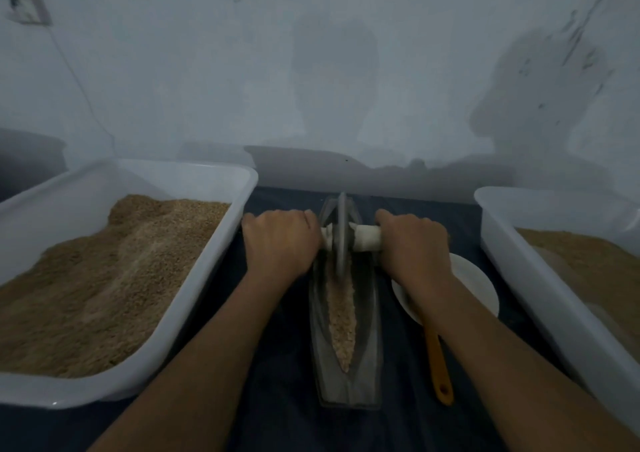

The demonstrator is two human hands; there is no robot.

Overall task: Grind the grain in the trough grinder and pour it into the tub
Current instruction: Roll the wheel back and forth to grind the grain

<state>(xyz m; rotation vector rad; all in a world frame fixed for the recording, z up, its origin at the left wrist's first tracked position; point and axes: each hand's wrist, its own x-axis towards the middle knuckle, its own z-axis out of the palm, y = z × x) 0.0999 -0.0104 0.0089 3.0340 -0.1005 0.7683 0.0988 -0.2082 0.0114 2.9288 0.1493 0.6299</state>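
Both hands (pixel 280 240) (pixel 414 245) curled round the grinder wheel's axle (pixel 367 238), grain (pixel 343 316) below

Grain (pixel 341 316) lines the grey trough grinder (pixel 346 375), seemingly half-crushed.

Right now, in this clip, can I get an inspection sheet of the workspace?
Surface: dark cloth covers the table.
Job's things: trough grinder holds grain; wheel sits at its far end; left tub and right tub both hold grain.
Clutter: white plate, orange-handled tool.
Hands: left hand and right hand grip the wheel's axle handles.
Cables: one on the wall.
Surroundings: pale wall, shadows.
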